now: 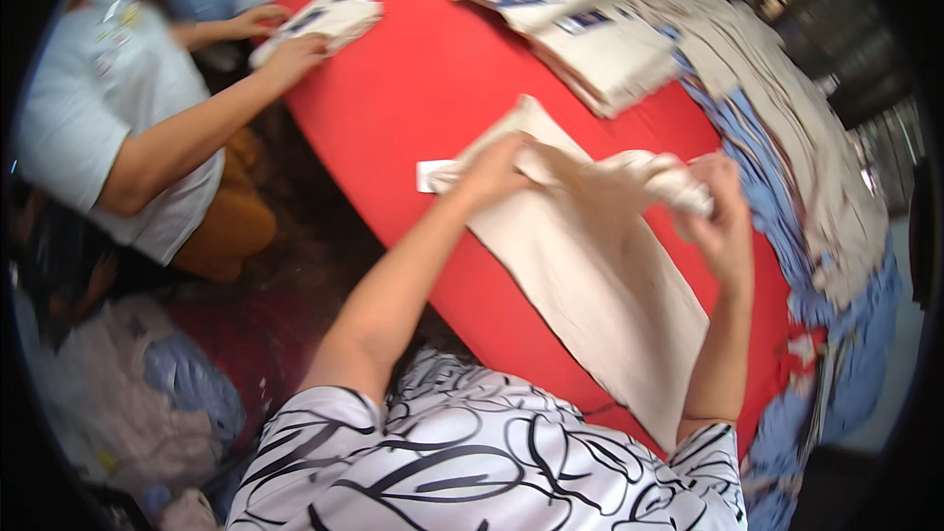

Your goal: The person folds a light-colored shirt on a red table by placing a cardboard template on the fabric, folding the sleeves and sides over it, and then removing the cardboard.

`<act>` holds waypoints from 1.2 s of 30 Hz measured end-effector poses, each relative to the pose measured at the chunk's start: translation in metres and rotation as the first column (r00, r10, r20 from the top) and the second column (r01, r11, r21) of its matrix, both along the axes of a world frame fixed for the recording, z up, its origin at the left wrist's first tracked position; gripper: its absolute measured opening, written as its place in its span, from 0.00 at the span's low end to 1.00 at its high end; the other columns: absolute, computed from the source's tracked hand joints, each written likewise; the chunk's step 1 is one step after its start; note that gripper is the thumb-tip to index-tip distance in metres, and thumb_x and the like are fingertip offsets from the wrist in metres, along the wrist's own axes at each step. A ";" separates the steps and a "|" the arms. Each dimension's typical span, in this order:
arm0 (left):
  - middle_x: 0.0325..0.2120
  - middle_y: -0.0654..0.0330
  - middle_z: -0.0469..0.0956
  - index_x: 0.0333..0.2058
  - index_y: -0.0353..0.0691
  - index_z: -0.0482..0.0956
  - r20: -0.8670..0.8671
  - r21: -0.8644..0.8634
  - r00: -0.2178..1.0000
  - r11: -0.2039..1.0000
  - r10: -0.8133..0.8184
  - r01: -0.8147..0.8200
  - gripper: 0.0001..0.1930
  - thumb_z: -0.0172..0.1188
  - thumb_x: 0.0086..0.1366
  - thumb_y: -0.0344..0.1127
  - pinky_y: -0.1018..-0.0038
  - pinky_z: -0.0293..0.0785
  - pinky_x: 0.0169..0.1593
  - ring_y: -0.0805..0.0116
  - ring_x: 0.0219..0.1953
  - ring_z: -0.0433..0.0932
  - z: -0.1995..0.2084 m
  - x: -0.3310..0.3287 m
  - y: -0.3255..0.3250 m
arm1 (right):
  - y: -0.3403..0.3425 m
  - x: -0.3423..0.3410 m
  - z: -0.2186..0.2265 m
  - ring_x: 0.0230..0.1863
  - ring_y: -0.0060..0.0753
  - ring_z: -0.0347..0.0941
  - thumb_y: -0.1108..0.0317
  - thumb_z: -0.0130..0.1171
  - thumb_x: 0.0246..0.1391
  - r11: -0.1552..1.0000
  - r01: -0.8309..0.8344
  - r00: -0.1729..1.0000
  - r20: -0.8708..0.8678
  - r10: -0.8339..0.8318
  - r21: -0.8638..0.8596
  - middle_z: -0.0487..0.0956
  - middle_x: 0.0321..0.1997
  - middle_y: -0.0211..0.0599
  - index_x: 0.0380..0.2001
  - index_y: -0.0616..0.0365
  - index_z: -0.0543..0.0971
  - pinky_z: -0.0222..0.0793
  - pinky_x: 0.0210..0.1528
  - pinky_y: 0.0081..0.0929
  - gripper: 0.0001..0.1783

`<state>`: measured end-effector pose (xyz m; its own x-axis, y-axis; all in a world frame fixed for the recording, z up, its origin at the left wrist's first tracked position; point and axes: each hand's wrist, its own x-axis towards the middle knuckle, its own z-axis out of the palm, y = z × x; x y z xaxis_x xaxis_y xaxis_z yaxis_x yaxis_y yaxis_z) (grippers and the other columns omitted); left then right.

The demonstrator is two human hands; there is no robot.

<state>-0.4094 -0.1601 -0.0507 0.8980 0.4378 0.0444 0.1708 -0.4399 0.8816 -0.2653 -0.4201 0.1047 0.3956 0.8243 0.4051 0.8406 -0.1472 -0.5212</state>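
A long cream garment (590,280), trousers by its shape, stretches slantwise over the red-covered table in front of me. My left hand (500,175) is closed on its upper part, next to a small white tag (426,177) that sticks out at the left edge. Raised above the table's right part, my right hand (716,221) grips a bunched, twisted portion of the same cloth, blurred by motion. Between my hands the lifted fabric hangs in loose folds, and the lower length lies flat toward my body.
Folded cream garments with dark labels (580,25) are stacked at the far side. Beige and blue clothes (787,128) heap along the right edge. On the left, a co-worker (138,128) handles a folded cream garment (329,22). Bagged clothes (147,383) lie at lower left.
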 end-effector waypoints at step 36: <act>0.65 0.57 0.64 0.61 0.47 0.70 -0.016 0.694 0.579 0.408 -0.815 0.593 0.31 0.59 0.61 0.53 0.51 0.50 0.70 0.55 0.69 0.57 0.000 -0.047 -0.239 | -0.250 -0.156 -0.095 0.47 0.53 0.75 0.77 0.58 0.50 0.314 0.932 0.271 -0.223 -0.936 -0.183 0.78 0.45 0.54 0.43 0.66 0.73 0.70 0.49 0.38 0.15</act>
<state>-0.4565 -0.3994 -0.0507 0.7550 -0.5714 0.3218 -0.6549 -0.6815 0.3264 -0.4216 -0.6698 0.0096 0.9731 -0.1758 0.1487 -0.0349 -0.7508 -0.6596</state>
